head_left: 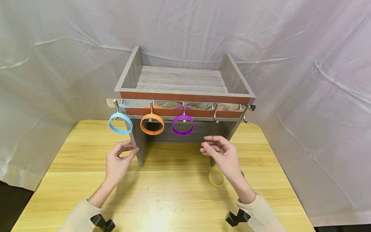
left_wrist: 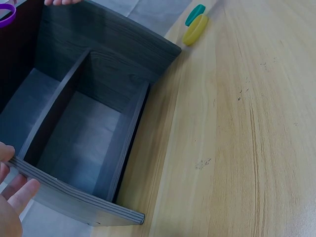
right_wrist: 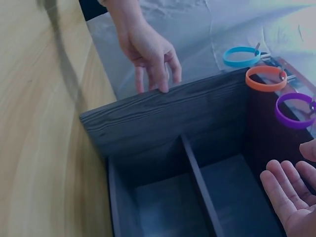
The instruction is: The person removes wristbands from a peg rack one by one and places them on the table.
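Across the front of the grey wood-grain shelf unit (head_left: pixel 182 77), the shiny metal hook rail (head_left: pixel 197 104) runs lengthwise from left to right, nearly level, its curved hooks jutting toward the person. The unit's long axis follows the same line. From the three leftmost hooks hang the light-blue round band (head_left: pixel 120 131), the orange round band (head_left: pixel 152 132) and the purple round band (head_left: pixel 183 133), each tilted, its hole facing the person and upward.

Both forearms reach forward from the near edge of the pale yellow wooden table (head_left: pixel 162 190), in beige sleeves (head_left: pixel 79 216). The left hand (head_left: pixel 117 162) stands at the unit's left side panel (right_wrist: pixel 197 111), below the light-blue band — thumb against the front edge, fingers loosely bent along the outer side, a light touch rather than a grasp. The right hand (head_left: pixel 224 154) hangs in the air before the unit's right part, beneath the fourth hook (head_left: pixel 215 114); its fingers curve gently, thumb spread from them, and they hold nothing.

The purple band hangs up and to the left of the right fingertips, well apart. Behind that hand, the yellow round band (left_wrist: pixel 196 29) lies on the table — beside the green round band (left_wrist: pixel 195 15), near the right panel's foot.
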Tool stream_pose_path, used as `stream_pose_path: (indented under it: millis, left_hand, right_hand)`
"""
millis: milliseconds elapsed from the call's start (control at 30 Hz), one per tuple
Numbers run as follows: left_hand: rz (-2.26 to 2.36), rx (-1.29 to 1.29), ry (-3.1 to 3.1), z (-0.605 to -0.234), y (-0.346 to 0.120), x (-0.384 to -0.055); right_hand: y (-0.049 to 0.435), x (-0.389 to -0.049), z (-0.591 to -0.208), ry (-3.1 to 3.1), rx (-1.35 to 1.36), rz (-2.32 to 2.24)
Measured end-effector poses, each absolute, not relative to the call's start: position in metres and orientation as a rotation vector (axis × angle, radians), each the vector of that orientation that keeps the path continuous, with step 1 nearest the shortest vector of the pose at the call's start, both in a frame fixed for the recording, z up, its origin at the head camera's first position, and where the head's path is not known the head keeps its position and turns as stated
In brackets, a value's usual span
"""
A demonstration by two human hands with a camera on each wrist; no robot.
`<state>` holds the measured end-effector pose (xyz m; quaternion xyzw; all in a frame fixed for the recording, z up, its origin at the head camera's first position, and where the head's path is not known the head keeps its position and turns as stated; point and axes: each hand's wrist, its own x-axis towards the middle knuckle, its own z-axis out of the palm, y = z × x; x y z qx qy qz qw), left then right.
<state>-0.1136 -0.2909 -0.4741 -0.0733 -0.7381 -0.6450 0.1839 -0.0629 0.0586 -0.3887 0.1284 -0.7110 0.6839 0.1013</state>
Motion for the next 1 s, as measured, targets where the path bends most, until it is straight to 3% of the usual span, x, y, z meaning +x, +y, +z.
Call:
stream_pose_path:
  millis: [1000]
  left_hand:
    - [-1.807, -0.198, -2.096, -0.472, -0.290, -0.113]
  right_hand:
    - [0.026, -0.084, -0.361, -1.982, 0.432, 2.033]
